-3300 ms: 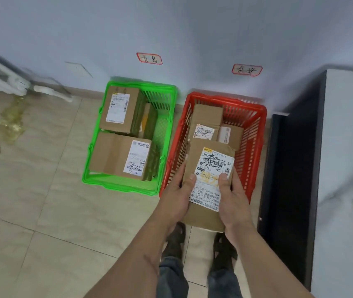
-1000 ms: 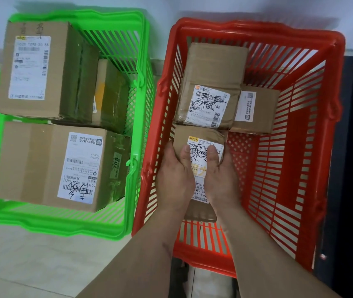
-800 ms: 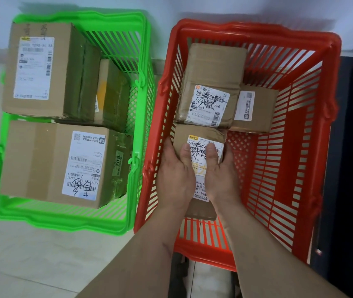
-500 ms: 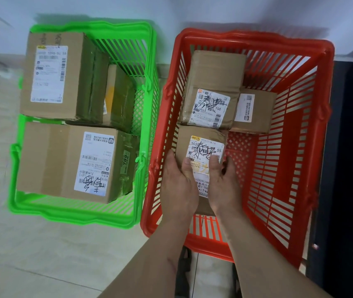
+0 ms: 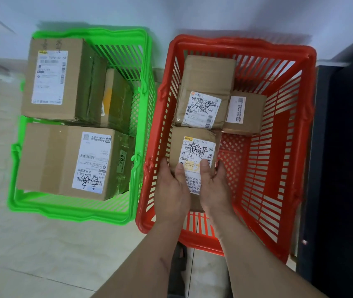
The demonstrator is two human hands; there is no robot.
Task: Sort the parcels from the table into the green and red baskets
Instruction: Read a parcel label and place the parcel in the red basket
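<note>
Flanking parcel (image 5: pixel 195 151), fingers (image 5: pixel 178 171) loosened

The parcel (image 5: pixel 195 153) now lies in the red basket (image 5: pixel 278 147), and both hands have loosened around it.

Bright, even indoor light; slight motion blur, wide-angle bending at edges.
</note>
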